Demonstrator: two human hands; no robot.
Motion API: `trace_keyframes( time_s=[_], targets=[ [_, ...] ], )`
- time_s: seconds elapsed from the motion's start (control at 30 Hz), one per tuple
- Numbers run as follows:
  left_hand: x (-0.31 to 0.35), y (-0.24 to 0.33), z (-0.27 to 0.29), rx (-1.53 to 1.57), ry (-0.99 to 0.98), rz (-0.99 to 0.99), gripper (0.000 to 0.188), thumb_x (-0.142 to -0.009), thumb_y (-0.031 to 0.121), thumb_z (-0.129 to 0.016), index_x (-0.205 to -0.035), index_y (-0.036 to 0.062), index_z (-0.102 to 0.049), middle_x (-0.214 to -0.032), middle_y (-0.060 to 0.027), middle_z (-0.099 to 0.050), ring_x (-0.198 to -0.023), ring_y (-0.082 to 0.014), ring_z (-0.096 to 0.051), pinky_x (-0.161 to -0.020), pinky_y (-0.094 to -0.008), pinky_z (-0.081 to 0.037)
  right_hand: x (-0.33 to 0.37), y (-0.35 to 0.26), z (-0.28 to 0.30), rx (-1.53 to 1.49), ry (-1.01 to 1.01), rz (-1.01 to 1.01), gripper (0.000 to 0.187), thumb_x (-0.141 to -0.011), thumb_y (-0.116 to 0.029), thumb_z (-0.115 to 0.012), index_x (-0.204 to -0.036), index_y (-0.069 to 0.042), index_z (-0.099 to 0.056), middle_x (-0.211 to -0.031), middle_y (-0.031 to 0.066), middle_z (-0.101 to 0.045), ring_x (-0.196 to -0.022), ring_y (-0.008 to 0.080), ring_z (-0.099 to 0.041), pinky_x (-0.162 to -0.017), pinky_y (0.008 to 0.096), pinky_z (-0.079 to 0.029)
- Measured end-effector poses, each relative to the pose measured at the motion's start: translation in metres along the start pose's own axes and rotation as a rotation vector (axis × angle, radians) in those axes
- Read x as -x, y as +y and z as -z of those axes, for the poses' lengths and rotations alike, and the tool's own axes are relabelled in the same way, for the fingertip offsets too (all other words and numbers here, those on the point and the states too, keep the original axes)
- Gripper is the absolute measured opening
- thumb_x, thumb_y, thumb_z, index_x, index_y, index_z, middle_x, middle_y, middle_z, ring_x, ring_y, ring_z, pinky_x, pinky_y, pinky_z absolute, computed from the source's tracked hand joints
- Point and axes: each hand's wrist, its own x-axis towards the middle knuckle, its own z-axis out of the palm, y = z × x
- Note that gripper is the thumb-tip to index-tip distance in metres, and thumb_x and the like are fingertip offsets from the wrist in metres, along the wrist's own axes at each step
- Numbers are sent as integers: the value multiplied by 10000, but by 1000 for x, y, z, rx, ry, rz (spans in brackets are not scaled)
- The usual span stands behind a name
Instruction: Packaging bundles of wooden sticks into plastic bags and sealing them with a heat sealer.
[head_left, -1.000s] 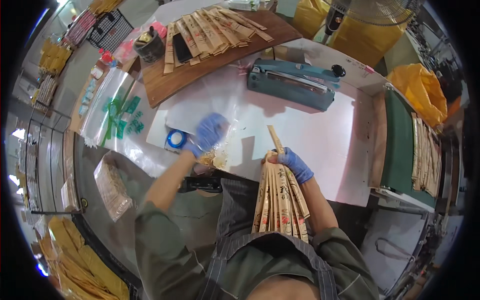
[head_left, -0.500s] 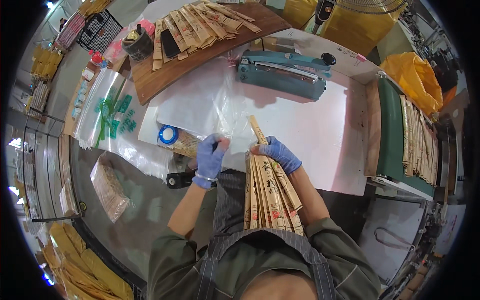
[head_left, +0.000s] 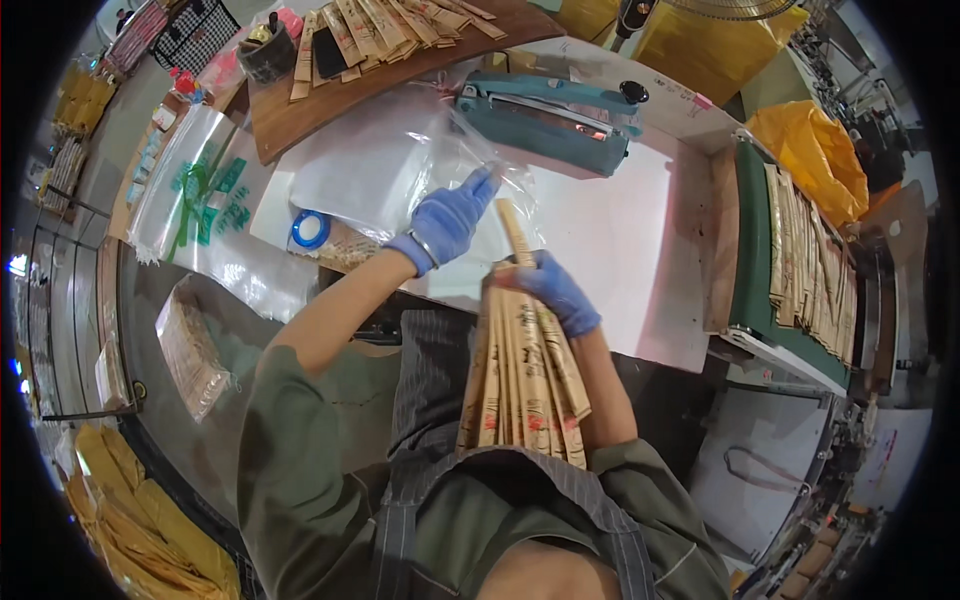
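My right hand [head_left: 557, 290], in a blue glove, is closed around the upper end of a fanned bundle of long, narrow, printed kraft-paper packets [head_left: 525, 370]. The bundle's lower end lies against my striped apron. One packet [head_left: 513, 225] sticks out past the hand toward the table. My left hand [head_left: 447, 222], also gloved in blue, reaches over the worktable with its fingers stretched out along a clear plastic bag [head_left: 515, 190]. Those fingertips are slightly blurred, and contact with the bag is hard to judge.
A teal hand-lever bag sealer [head_left: 545, 120] stands beyond my hands. More packets [head_left: 375, 35] and a dark phone lie on a brown board [head_left: 400, 80]. Clear bags [head_left: 190, 190] are stacked at left, near a blue-capped container [head_left: 311, 230]. At right, a green tray [head_left: 755, 240] holds further packets.
My left hand has moved forward and right over the bag, its curled fingers now stretched out. The right hand keeps the bundle. The whole view has shifted slightly.
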Motion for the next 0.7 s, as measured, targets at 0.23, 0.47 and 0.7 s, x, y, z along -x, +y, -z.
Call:
trace_keyframes(
  time_s=[0.23,0.47,0.7],
  targets=[
    [112,41,-13,-93,127,-151,666,-756,16,-475,-1373,88,-236,-1410,-108,-275,-445,-154,-482,-397,-264,-415,-33,38,-17,-402,-47,218,678,-787,-184,-654,-1321,-16,-271,-973,113,-567,-768,150,-577,-633,262,-496],
    [133,109,-21,267,207,-259,625,-777,29,-459,-1335,284,-338,-1363,-88,-362,-501,-132,-506,-380,-241,-409,102,62,-2,-75,153,177,693,-869,-216,-497,-1382,5,-88,-1322,149,-314,-1200,213,-335,-992,302,-294],
    [89,108,69,550,74,-552,495,-781,187,-529,-1268,200,-442,-1133,-50,-583,-514,-195,-569,-403,-297,-425,187,31,6,-80,298,-11,479,-942,-306,-349,-1302,10,-344,-1196,91,-491,-1090,156,-444,-964,288,-334]
  ],
)
